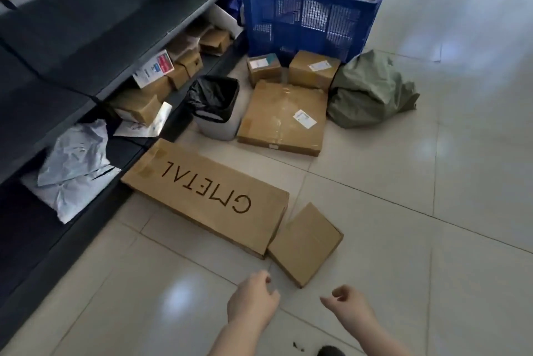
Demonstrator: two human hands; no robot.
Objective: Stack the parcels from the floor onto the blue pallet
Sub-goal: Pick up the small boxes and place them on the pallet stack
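Head view showed both hands, left (pixel 253 296) and right (pixel 347 302), loosely curled and empty, near the small box (pixel 305 244); gripping opposite edges seemed best.

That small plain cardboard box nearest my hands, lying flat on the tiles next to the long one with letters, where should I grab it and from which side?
Take the small plain box by its two long edges, one hand each, coming from the near end. It lies flat, with its left edge close against the long lettered box, so tip up the free near corner first. Both the left hand and right hand are empty.
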